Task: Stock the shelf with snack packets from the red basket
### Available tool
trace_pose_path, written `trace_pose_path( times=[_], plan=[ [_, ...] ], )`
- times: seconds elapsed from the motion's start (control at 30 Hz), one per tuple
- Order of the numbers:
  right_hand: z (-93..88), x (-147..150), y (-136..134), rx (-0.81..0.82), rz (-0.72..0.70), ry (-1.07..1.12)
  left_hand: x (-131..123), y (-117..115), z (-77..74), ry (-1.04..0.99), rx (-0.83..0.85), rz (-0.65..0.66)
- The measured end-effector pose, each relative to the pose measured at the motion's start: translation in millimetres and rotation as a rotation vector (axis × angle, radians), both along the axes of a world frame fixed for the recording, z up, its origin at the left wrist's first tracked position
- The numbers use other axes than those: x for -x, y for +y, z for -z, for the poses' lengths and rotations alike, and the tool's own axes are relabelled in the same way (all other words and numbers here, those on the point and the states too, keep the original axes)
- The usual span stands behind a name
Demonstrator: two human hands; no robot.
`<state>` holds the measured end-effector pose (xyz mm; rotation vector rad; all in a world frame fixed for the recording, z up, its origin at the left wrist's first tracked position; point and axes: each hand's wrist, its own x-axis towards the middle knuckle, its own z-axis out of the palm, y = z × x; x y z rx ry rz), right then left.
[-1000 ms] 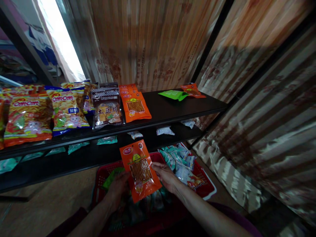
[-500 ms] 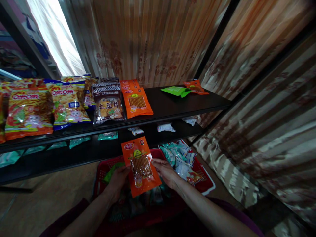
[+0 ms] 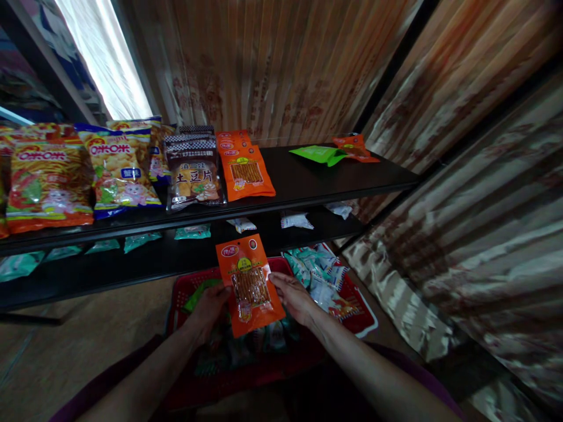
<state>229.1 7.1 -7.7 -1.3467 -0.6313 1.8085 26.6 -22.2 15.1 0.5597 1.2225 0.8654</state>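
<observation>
An orange snack packet (image 3: 250,285) with a clear window showing brown sticks is held upright, its front towards me. My left hand (image 3: 213,303) pinches its left edge, and my right hand (image 3: 291,294) grips the right edge. Beneath it stands a red basket (image 3: 178,299) with teal and white small packets (image 3: 319,272) and a green packet (image 3: 200,293) inside. Ahead, on the upper black shelf (image 3: 303,181), similar orange packets (image 3: 246,171) lie overlapped beside dark potato-chip bags (image 3: 194,179).
Yellow and orange puffed-snack bags (image 3: 50,181) and a blue-edged bag (image 3: 121,170) stand at the shelf's left. A green packet (image 3: 321,155) and an orange packet (image 3: 356,148) lie at its right. The lower shelf (image 3: 264,231) bears small packets. A pleated curtain (image 3: 264,70) hangs behind.
The view has tilted slightly, so the shelf goods appear a little higher. Both hands still hold the orange packet, which sits slightly higher in the picture.
</observation>
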Motion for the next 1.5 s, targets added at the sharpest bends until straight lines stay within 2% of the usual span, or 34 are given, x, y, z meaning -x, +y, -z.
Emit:
trace_pose_path(
  times=[0.37, 0.7, 1.13, 1.5],
  plan=[
    [-5.6, -2, -1, -0.024, -0.017, 0.003, -3, 1, -4.3, 0.048, -0.01, -0.006],
    [-6.5, 1, -2, -0.012, -0.012, 0.028, 1, 0, -4.3, 0.009, 0.008, 0.01],
    [4.2, 1, 2, 0.006, 0.002, 0.064, 4, 1, -1.3, 0.083, 0.02, 0.003],
    [6.4, -1, 3, 0.01, 0.013, 0.08, 0, 2, -4.7, 0.052, 0.004, -0.037]
  ],
)
